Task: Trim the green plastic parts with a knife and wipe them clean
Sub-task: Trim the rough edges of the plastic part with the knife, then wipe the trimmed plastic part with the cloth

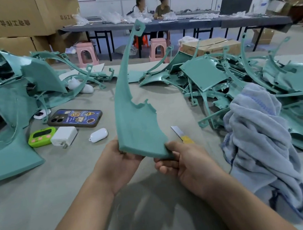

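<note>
I hold a long curved green plastic part upright over the middle of the table, its narrow tip pointing up and away. My left hand grips its lower left corner. My right hand pinches the lower right corner and also holds a knife with a yellow body, its short blade sticking up past the part's edge. A grey-blue towel lies bunched at my right.
Heaps of green parts lie at the left and the right. A phone, a green timer, a white charger and a white earbud case sit on the grey table. Cardboard boxes, pink stools and two seated people are behind.
</note>
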A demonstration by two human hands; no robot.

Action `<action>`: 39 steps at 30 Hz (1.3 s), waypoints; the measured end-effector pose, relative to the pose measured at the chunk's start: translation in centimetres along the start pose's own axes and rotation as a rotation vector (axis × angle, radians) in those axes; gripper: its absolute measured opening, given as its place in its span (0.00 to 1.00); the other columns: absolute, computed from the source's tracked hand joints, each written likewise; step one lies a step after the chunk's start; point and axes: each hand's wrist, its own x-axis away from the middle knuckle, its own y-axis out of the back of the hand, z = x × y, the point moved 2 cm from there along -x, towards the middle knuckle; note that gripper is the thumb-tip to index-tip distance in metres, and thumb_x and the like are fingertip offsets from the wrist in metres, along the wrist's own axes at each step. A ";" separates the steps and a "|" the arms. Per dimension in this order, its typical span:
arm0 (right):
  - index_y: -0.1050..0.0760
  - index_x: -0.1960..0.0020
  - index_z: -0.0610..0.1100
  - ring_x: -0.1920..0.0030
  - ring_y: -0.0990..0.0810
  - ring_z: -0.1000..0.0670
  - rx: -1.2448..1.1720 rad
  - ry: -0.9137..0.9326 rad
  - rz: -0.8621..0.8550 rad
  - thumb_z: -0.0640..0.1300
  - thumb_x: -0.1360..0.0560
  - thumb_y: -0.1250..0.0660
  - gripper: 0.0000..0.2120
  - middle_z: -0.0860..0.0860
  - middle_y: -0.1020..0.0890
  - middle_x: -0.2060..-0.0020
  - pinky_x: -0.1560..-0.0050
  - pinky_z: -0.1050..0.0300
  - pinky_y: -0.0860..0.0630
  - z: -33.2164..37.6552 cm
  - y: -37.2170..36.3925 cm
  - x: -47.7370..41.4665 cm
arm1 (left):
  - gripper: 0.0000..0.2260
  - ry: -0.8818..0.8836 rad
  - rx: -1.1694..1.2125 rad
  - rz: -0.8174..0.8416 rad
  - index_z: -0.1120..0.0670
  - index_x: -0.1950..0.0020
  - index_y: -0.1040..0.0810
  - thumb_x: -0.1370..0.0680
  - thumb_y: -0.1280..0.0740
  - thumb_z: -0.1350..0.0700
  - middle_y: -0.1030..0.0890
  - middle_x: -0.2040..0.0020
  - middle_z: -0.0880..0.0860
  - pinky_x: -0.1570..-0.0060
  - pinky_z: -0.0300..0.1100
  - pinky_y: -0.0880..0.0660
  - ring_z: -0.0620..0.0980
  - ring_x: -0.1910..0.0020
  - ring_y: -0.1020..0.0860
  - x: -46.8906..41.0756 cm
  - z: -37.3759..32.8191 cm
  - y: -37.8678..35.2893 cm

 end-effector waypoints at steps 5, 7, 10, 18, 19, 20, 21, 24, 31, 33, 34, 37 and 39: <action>0.26 0.48 0.28 0.76 0.18 0.47 -0.092 -0.006 0.008 0.38 0.15 0.42 0.13 0.36 0.17 0.69 0.77 0.60 0.23 -0.3 -0.5 0.3 | 0.30 0.160 -0.112 0.181 0.65 0.43 0.17 0.44 0.35 0.74 0.18 0.43 0.64 0.45 0.50 0.19 0.61 0.44 0.18 0.2 -0.1 1.2; 0.26 0.46 0.28 0.76 0.19 0.46 -0.028 -0.001 -0.001 0.39 0.15 0.43 0.14 0.37 0.18 0.69 0.77 0.59 0.23 -0.5 -0.8 0.4 | 0.25 0.223 -0.168 0.238 0.64 0.44 0.17 0.42 0.24 0.66 0.18 0.51 0.64 0.54 0.49 0.20 0.59 0.56 0.18 0.5 0.2 0.7; 0.24 0.49 0.33 0.76 0.20 0.45 0.224 0.077 -0.016 0.41 0.16 0.41 0.13 0.38 0.18 0.69 0.75 0.57 0.23 -0.5 -1.4 0.9 | 0.20 0.019 -0.225 0.095 0.62 0.41 0.18 0.32 0.25 0.60 0.17 0.46 0.64 0.54 0.50 0.21 0.59 0.52 0.19 0.1 0.6 0.1; 0.27 0.49 0.58 0.55 0.24 0.58 1.108 1.092 -0.839 0.49 0.26 0.31 0.08 0.60 0.20 0.57 0.57 0.70 0.32 8.0 4.8 7.5 | 0.14 -0.345 -0.482 -0.679 0.52 0.53 0.18 0.34 0.27 0.67 0.14 0.61 0.42 0.65 0.36 0.21 0.40 0.62 0.17 -0.5 0.1 2.3; 0.27 0.44 0.59 0.47 0.26 0.54 1.135 1.117 -0.951 0.50 0.26 0.31 0.13 0.56 0.21 0.51 0.50 0.66 0.31 9.3 6.3 8.0 | 0.12 -0.358 -0.543 -0.721 0.52 0.56 0.18 0.36 0.28 0.63 0.15 0.63 0.41 0.70 0.33 0.24 0.39 0.66 0.18 -0.5 -0.1 2.4; 0.28 0.37 0.57 0.40 0.28 0.49 1.225 1.036 -1.018 0.51 0.26 0.30 0.18 0.52 0.23 0.45 0.43 0.59 0.29 10.3 7.8 8.1 | 0.10 -0.363 -0.583 -0.737 0.52 0.58 0.18 0.38 0.29 0.60 0.15 0.65 0.41 0.72 0.33 0.25 0.38 0.68 0.19 -0.5 -0.2 2.4; 0.31 0.31 0.53 0.34 0.30 0.44 1.323 0.861 -1.016 0.53 0.26 0.31 0.24 0.48 0.24 0.38 0.37 0.50 0.28 10.9 9.0 7.8 | 0.10 -0.358 -0.621 -0.734 0.51 0.59 0.17 0.38 0.30 0.58 0.16 0.65 0.42 0.72 0.35 0.24 0.39 0.68 0.19 -0.6 -0.2 2.4; 0.32 0.36 0.49 0.47 0.23 0.40 1.424 0.436 -0.784 0.53 0.25 0.32 0.20 0.44 0.23 0.45 0.48 0.45 0.25 10.0 10.4 6.4 | 0.11 -0.265 -0.757 -0.691 0.45 0.57 0.18 0.38 0.30 0.54 0.16 0.64 0.43 0.67 0.43 0.23 0.42 0.67 0.19 -0.5 0.0 2.1; 0.21 0.47 0.55 0.56 0.27 0.55 1.264 1.070 -0.542 0.43 0.26 0.32 0.11 0.56 0.23 0.55 0.58 0.60 0.34 7.4 3.8 5.9 | 0.18 -0.202 -0.837 -0.456 0.47 0.48 0.22 0.36 0.35 0.61 0.19 0.66 0.44 0.71 0.40 0.26 0.43 0.70 0.24 -0.1 1.1 0.0; 0.21 0.46 0.56 0.55 0.27 0.52 1.332 1.115 -0.639 0.45 0.27 0.34 0.12 0.56 0.23 0.54 0.59 0.55 0.32 7.0 2.2 5.4 | 0.17 -0.220 -0.872 -0.457 0.50 0.49 0.22 0.36 0.35 0.60 0.18 0.66 0.41 0.73 0.32 0.28 0.40 0.72 0.25 0.0 0.9 -0.1; 0.21 0.47 0.56 0.55 0.26 0.49 1.326 1.054 -0.674 0.45 0.28 0.34 0.11 0.55 0.23 0.55 0.59 0.53 0.31 7.1 2.1 4.9 | 0.15 -0.209 -0.871 -0.465 0.51 0.52 0.22 0.37 0.35 0.58 0.18 0.66 0.42 0.72 0.33 0.28 0.40 0.71 0.24 0.0 0.8 0.0; 0.20 0.56 0.52 0.60 0.21 0.46 1.056 0.721 -0.680 0.44 0.29 0.33 0.05 0.52 0.18 0.64 0.62 0.54 0.26 9.0 3.3 3.6 | 0.13 -0.146 -0.831 -0.485 0.50 0.57 0.21 0.39 0.35 0.57 0.19 0.68 0.46 0.68 0.44 0.27 0.45 0.69 0.24 -0.1 0.4 0.2; 0.20 0.60 0.49 0.62 0.19 0.47 0.851 0.742 -0.772 0.42 0.29 0.32 0.04 0.53 0.19 0.68 0.63 0.54 0.26 10.3 4.1 3.8 | 0.14 -0.126 -0.791 -0.486 0.47 0.57 0.21 0.40 0.35 0.57 0.20 0.67 0.49 0.66 0.46 0.28 0.46 0.69 0.24 -0.2 0.1 0.3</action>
